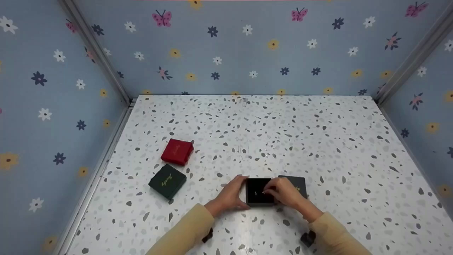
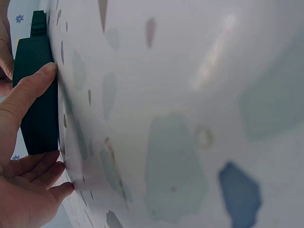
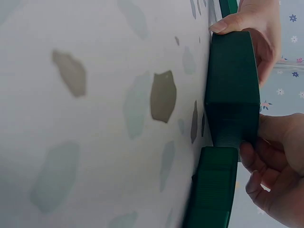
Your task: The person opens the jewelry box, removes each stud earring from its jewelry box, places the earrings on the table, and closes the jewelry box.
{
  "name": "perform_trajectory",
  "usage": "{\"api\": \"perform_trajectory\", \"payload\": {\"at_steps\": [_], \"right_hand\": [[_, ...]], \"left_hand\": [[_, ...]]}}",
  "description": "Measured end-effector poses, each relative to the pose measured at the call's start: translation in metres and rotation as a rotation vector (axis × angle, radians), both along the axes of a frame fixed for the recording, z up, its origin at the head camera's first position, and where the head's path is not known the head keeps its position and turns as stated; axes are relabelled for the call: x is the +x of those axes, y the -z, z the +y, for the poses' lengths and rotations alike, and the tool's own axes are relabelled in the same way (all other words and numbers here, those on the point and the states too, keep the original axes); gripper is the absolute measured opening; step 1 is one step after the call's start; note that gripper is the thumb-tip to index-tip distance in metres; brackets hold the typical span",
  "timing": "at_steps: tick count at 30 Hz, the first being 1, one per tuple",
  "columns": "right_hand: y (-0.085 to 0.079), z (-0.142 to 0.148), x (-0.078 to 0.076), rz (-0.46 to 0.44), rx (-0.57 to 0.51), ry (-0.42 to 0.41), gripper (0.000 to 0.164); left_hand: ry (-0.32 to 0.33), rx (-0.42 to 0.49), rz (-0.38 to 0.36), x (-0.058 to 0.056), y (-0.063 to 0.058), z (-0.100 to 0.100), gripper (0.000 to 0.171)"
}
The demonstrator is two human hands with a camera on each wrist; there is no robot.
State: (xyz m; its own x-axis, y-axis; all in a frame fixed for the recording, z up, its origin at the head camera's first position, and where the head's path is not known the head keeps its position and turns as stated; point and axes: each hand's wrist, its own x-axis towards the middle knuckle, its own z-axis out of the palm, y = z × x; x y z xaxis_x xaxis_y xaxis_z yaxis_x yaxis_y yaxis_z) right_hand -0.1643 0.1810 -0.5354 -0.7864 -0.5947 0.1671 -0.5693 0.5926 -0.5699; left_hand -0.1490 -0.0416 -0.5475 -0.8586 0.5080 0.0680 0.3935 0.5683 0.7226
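Observation:
A dark green jewelry box (image 1: 260,204) with a black insert lies uncovered on the table. My left hand (image 1: 230,194) holds its left side, thumb at the near corner and fingers at the far one; the left wrist view shows this grip on the box wall (image 2: 40,118). Over the insert, my right hand (image 1: 286,193) pinches a tiny shiny jewelry piece (image 1: 263,192), too small to tell its kind. Another small shiny piece (image 1: 256,193) sits in the insert. Right of the box, partly hidden under my right hand, is the dark green lid (image 1: 299,183).
To the left, a red jewelry box (image 1: 177,151) and a green jewelry box (image 1: 167,181) stand closed on the speckled white table (image 1: 247,124). Patterned blue panels (image 1: 233,46) border the table at the back and both sides.

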Motion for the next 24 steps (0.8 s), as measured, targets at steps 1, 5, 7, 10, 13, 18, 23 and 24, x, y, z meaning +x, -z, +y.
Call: {"api": "perform_trajectory", "payload": {"at_steps": [1, 5, 7, 10, 13, 18, 23, 24], "right_hand": [[0.000, 0.000, 0.000, -0.005, -0.005, 0.005, 0.005], [-0.001, 0.000, 0.000, -0.015, -0.022, 0.016, 0.005], [-0.002, 0.000, 0.000, -0.018, -0.023, 0.019, 0.005], [-0.005, 0.001, -0.001, -0.027, -0.018, 0.028, 0.006], [-0.008, 0.001, -0.002, -0.043, -0.025, 0.042, 0.006], [-0.011, 0.001, -0.005, -0.054, -0.061, 0.058, 0.005], [-0.014, 0.000, -0.010, -0.033, -0.103, 0.045, 0.004], [-0.015, 0.000, -0.011, -0.034, -0.109, 0.045, 0.004]], "left_hand": [[-0.001, -0.002, -0.003, 0.000, 0.000, 0.000, 0.093], [-0.005, 0.001, -0.017, 0.000, 0.000, 0.000, 0.094], [-0.006, 0.002, -0.022, 0.000, 0.001, 0.000, 0.094], [-0.010, 0.003, -0.029, 0.000, 0.001, 0.000, 0.094], [-0.016, -0.004, -0.035, -0.001, 0.002, 0.000, 0.094], [-0.016, 0.000, -0.041, -0.001, 0.001, 0.000, 0.095], [0.004, 0.013, 0.006, -0.001, 0.002, -0.001, 0.093], [0.007, 0.013, 0.010, -0.001, 0.002, -0.001, 0.092]]}}
